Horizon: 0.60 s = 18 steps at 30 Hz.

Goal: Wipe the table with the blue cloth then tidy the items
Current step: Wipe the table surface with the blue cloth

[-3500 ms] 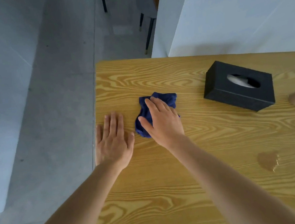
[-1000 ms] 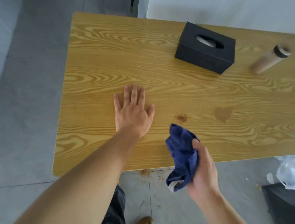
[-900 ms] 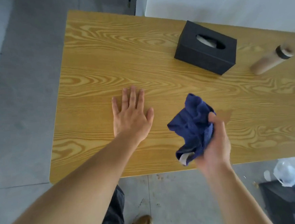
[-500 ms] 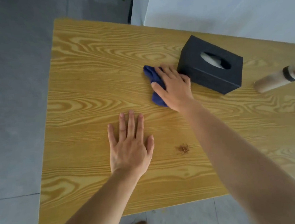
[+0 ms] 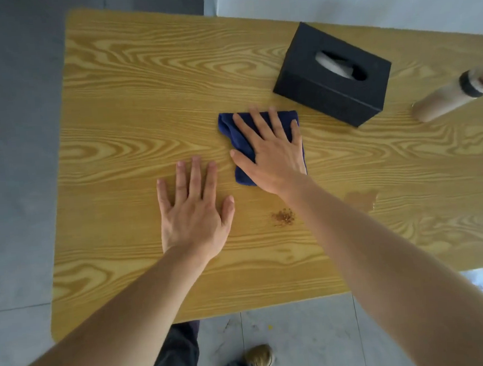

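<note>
my right hand (image 5: pixel 272 154) lay flat, fingers spread, pressing the blue cloth (image 5: pixel 232 131) mid-table; my left hand (image 5: pixel 193 212) rested open, palm down, beside it. one wood-grain table (image 5: pixel 130 105). one soft folded cloth. one black rectangular tissue box (image 5: pixel 326 95). one tan cylindrical bottle (image 5: pixel 447 97), lying down. one crumb patch (image 5: pixel 283 217). one wet stain (image 5: pixel 361 199).

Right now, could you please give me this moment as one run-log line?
phase: wiping | right hand: flat on blue cloth | left hand: flat on table | crumbs, wet patch: not yet wiped
</note>
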Each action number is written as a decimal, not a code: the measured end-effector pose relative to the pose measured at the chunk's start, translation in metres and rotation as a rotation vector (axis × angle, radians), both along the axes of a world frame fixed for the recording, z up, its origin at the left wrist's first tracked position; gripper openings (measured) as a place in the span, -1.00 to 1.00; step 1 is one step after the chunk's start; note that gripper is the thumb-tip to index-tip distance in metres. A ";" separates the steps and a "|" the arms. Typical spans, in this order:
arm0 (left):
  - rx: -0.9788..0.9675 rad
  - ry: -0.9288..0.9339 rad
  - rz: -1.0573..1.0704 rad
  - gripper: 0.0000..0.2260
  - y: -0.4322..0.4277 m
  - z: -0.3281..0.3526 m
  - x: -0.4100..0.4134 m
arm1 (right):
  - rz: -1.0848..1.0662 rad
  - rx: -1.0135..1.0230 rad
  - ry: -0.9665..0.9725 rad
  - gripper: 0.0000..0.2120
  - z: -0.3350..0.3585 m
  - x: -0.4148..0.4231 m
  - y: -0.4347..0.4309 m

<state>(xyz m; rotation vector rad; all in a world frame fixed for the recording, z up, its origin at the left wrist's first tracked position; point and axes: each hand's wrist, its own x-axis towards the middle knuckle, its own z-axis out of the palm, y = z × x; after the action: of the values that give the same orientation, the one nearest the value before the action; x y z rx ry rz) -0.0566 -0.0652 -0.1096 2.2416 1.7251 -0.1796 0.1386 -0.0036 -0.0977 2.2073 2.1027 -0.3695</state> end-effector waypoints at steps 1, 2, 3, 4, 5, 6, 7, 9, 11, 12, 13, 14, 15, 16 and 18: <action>0.008 0.007 0.003 -0.33 0.000 0.000 0.001 | 0.003 -0.002 0.003 -0.32 0.000 0.001 -0.012; 0.014 0.014 0.005 -0.34 0.000 0.000 0.001 | 0.003 -0.008 0.005 -0.32 0.001 0.002 -0.024; 0.020 0.017 0.007 -0.34 0.000 0.000 0.001 | 0.000 -0.012 0.007 -0.33 0.001 0.002 -0.037; 0.028 0.016 0.012 -0.34 0.000 0.000 0.002 | -0.005 -0.014 0.011 -0.33 0.001 0.001 -0.049; 0.039 0.012 0.019 -0.34 -0.001 0.000 0.002 | -0.005 -0.012 0.015 -0.33 0.001 0.001 -0.062; 0.049 0.008 0.027 -0.34 -0.001 -0.001 0.002 | -0.002 -0.007 0.020 -0.33 0.000 -0.001 -0.076; 0.058 0.006 0.033 -0.34 -0.001 -0.001 0.002 | 0.004 0.001 0.027 -0.33 -0.001 -0.002 -0.089; 0.078 0.006 0.035 -0.33 -0.002 -0.002 0.003 | 0.017 0.013 0.042 -0.33 -0.003 -0.003 -0.117; 0.093 0.008 0.034 -0.33 -0.002 -0.003 0.002 | 0.029 0.024 0.044 -0.33 -0.006 -0.005 -0.142; 0.098 0.007 0.033 -0.33 -0.002 -0.003 0.002 | 0.033 0.034 0.041 -0.33 -0.007 -0.006 -0.153; 0.103 0.008 0.031 -0.32 -0.002 -0.003 0.002 | 0.037 0.046 0.040 -0.34 -0.007 -0.008 -0.164; 0.106 0.008 0.030 -0.32 -0.002 -0.004 0.001 | 0.045 0.057 0.042 -0.34 -0.008 -0.010 -0.174; 0.106 0.008 0.030 -0.32 -0.003 -0.003 0.001 | 0.053 0.067 0.047 -0.35 -0.008 -0.011 -0.184; 0.105 0.007 0.032 -0.32 -0.003 -0.003 0.002 | 0.059 0.078 0.056 -0.35 -0.009 -0.013 -0.194; 0.103 0.018 0.029 -0.32 -0.003 -0.003 0.002 | 0.065 0.111 0.080 -0.37 -0.010 -0.016 -0.212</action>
<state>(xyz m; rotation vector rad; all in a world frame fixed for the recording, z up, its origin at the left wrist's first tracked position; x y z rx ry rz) -0.0542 -0.0678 -0.1130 2.2918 1.8142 -0.1062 0.1227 -0.2154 -0.1081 2.2111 2.2827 -0.3503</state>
